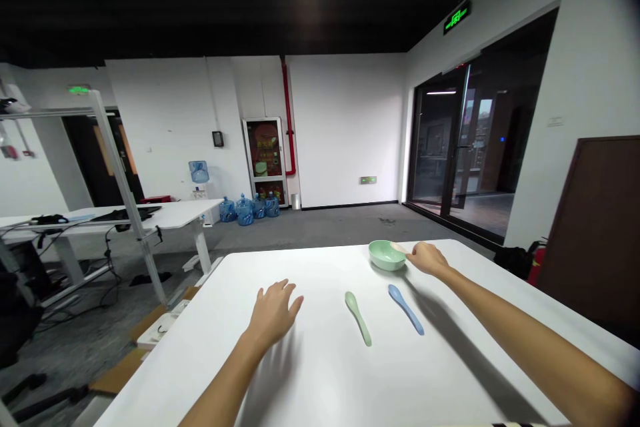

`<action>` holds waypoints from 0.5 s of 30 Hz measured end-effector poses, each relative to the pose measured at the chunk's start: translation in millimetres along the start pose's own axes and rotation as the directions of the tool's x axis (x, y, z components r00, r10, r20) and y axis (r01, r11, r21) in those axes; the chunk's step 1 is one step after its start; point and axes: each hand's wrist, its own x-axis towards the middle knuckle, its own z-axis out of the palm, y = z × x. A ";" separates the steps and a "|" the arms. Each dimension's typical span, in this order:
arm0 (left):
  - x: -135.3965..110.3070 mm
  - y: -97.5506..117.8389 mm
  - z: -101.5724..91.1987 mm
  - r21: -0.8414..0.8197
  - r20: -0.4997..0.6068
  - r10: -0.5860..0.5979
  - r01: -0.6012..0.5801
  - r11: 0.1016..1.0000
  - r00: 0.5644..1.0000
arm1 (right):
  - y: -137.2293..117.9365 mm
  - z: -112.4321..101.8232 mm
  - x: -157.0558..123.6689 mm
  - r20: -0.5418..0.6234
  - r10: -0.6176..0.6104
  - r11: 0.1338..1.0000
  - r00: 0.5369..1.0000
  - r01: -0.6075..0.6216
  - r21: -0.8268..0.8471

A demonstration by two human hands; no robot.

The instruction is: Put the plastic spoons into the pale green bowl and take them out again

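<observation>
Toward the far edge of the white table stands a light green bowl. My right hand is at the bowl's right side, its fingers closed on a pale cream spoon whose head is over the bowl's rim. Whether the spoon touches the bowl I cannot tell. Nearer to me lie a green spoon and, to its right, a blue spoon, both with handles toward me. My left hand is over the left part of the table, fingers spread, holding nothing.
The white table fills the foreground, its far edge just behind the bowl. Cardboard boxes lie on the floor at its left. Further back are another desk, several blue water bottles and a glass door.
</observation>
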 end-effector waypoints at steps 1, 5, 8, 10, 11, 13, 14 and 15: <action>0.1 0.1 0.1 0.000 0.001 -0.001 0.001 1.000 1.000 | -5.8 2.7 4.8 -0.003 0.006 1.000 1.000 -0.006 0.002; 1.4 0.7 -0.9 0.000 0.011 -0.011 0.011 1.000 1.000 | -24.8 16.1 20.7 -0.009 0.034 0.999 0.999 -0.033 0.018; 2.3 1.1 -1.6 0.001 0.016 -0.023 0.023 1.000 1.000 | -33.1 25.5 29.9 -0.016 0.044 0.999 0.999 -0.044 0.025; 2.6 1.2 -1.5 0.002 0.014 -0.028 0.028 1.000 0.999 | -35.6 30.4 35.2 -0.016 0.050 0.998 0.999 -0.049 0.026; 2.6 1.2 -1.2 0.004 0.012 -0.029 0.029 1.000 1.000 | -36.1 32.6 37.6 -0.014 0.054 0.998 0.998 -0.054 0.026; 2.3 0.9 -0.5 0.009 0.011 -0.023 0.023 1.000 1.000 | -35.7 36.3 41.8 -0.004 0.063 0.998 0.998 -0.063 0.017; 2.2 0.7 -0.1 0.010 0.011 -0.019 0.019 1.000 1.000 | -35.0 38.0 43.5 0.002 0.065 0.998 0.998 -0.065 0.011; 2.0 0.5 0.3 0.009 0.014 -0.016 0.016 1.000 1.000 | -34.0 39.7 44.9 0.008 0.066 0.998 0.998 -0.066 0.006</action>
